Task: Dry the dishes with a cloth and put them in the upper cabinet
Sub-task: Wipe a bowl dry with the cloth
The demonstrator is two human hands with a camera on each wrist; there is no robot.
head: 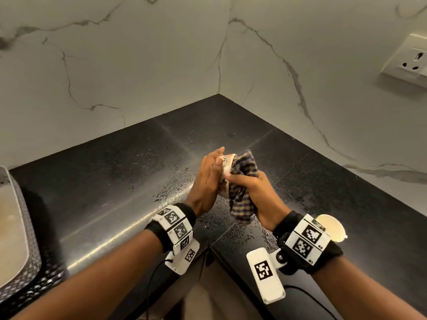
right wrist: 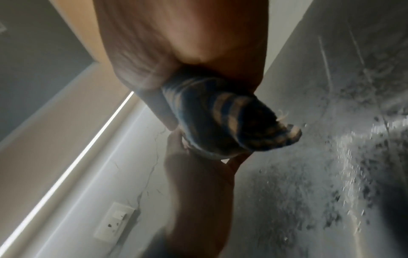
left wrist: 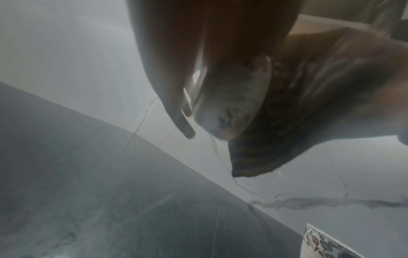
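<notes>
A small patterned bowl [head: 227, 159] is held on its side above the black counter. My left hand [head: 206, 179] holds it from the base side, thumb on its wall, fingers stretched along it. My right hand [head: 253, 188] grips a bunched blue-and-tan checked cloth [head: 242, 197] that is pushed into the bowl's mouth. In the left wrist view the bowl [left wrist: 238, 104] lies against my left hand [left wrist: 174, 73] with the cloth [left wrist: 271, 143] stuffed in beside it. In the right wrist view the cloth [right wrist: 232, 122] sticks out of my right hand [right wrist: 176, 52]. The bowl's inside is hidden.
A second bowl [head: 332, 228] stands on the counter by my right wrist, and shows patterned in the left wrist view [left wrist: 326, 244]. The counter [head: 115, 181] is wet with droplets. A tray edge [head: 16, 227] lies at far left. A wall socket [head: 409, 63] is mounted at upper right.
</notes>
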